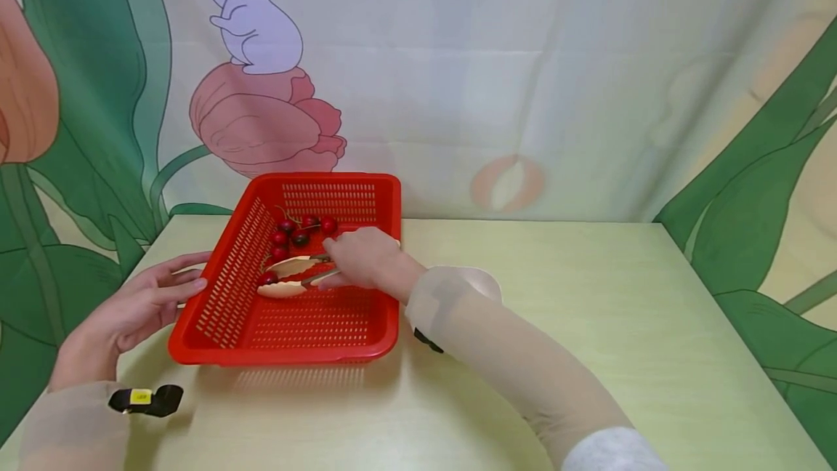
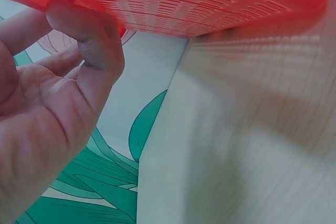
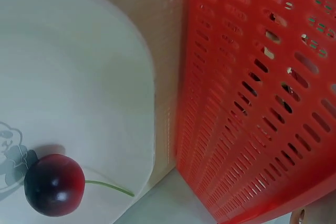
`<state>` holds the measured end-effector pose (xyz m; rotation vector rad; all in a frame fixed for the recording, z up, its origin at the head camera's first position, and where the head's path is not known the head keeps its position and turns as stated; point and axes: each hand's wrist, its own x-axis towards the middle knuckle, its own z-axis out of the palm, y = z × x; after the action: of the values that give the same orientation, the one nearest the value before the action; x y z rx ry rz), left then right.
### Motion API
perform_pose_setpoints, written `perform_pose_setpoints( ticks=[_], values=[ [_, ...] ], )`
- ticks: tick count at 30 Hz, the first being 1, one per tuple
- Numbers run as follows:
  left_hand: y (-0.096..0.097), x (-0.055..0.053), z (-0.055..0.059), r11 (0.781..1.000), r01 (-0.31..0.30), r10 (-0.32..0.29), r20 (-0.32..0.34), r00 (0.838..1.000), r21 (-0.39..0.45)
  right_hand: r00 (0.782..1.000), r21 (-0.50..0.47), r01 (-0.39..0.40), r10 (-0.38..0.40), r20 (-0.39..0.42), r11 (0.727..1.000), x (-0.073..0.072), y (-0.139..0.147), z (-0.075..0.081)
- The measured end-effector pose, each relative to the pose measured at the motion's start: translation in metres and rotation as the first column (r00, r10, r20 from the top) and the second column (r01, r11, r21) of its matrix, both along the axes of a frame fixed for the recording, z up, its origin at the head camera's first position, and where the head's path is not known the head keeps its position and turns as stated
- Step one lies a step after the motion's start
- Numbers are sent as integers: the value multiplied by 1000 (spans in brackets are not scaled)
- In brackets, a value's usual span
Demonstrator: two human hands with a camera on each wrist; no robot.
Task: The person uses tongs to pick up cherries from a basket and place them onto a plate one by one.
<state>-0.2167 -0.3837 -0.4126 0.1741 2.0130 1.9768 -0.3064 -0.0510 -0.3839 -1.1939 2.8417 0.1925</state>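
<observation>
My left hand (image 1: 147, 300) holds the left rim of a red slotted plastic basket (image 1: 386, 325); in the left wrist view its fingers (image 2: 86, 30) are bent at that rim. My right hand (image 1: 366, 256) reaches over the basket's right side and grips a pair of tongs (image 1: 294, 265) with pale, scoop-shaped tips. The tips are parted low inside the basket, and a dark red cherry (image 1: 267, 279) sits right at their ends. Several more cherries (image 1: 301, 238), some with stems, are clustered toward the back left of the basket. The right wrist view sees only the basket's outer wall (image 3: 247, 103), not the grip.
Right of the basket, partly behind my right forearm, is a white plate (image 1: 484, 282). One cherry (image 3: 55, 184) with a green stem lies on it, beside a printed panda. A patterned curtain (image 1: 556, 93) hangs along the back edge of the pale table (image 1: 588, 325).
</observation>
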Motion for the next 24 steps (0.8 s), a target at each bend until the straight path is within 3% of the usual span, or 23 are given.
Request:
perform_pose_setpoints(
  ticks=[13,24],
  values=[
    [0,0,-1,1000,-3,3,11,1000,4,1000,-16,-6,6,-8,1000,0,1,-1],
    [1,0,-1,1000,-14,14,11,1000,-5,1000,-4,-17,17,-7,1000,2,7,10]
  ],
)
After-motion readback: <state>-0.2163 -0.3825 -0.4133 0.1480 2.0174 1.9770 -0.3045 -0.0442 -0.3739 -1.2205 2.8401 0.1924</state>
